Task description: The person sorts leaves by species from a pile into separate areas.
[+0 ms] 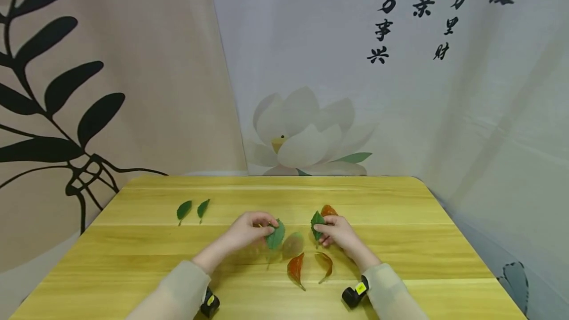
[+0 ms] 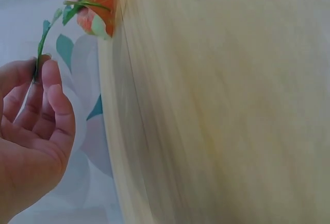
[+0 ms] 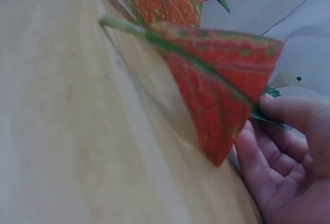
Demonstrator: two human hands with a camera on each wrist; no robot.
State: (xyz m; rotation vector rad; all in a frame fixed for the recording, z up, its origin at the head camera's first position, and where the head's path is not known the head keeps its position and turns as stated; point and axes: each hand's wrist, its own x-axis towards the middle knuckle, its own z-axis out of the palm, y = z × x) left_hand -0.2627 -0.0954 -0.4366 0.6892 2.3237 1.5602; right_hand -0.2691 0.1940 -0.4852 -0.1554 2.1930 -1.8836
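Yellow wooden tabletop bears, far left, two dark-green leaves; rightward, three orange-red leaves, one olive leaf. Left hand and right hand each pinch one green leaf.

On the wooden counter lie two green leaves toward the left; around the middle, a faded leaf, red leaf, curled leaf and, farther back, partly hidden, orange leaf.
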